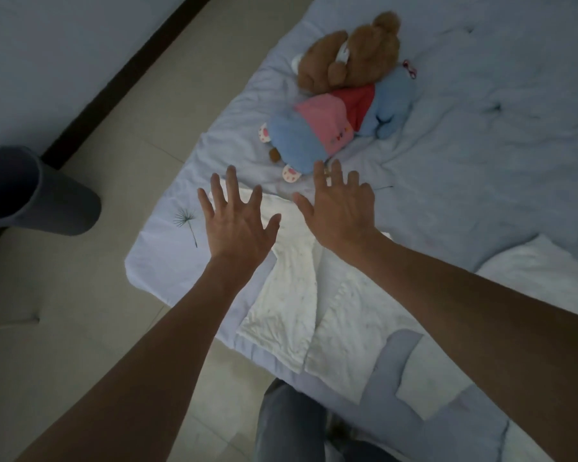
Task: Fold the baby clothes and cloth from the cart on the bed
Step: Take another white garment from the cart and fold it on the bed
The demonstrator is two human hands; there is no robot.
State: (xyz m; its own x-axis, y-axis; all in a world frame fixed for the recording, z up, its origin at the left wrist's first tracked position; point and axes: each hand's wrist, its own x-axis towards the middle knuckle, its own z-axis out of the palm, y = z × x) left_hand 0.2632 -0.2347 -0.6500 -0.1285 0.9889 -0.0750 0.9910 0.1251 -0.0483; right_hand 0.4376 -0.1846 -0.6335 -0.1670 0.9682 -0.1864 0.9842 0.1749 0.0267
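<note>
The left hand point(239, 225) and right hand point(342, 213) spread flat, empty, over the white garment point(284, 315) at the near corner of the bed point(481, 145); smoothing, seemingly; next, pinch an edge to fold.

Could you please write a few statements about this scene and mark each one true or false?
1. The left hand and the right hand are both open, with fingers spread. True.
2. The white baby pants lie on the floor. False: they lie on the bed.
3. A brown teddy bear lies on the bed beyond the hands. True.
4. The right hand grips the blue soft toy. False: the toy lies on the bed, and neither hand holds it.
</note>
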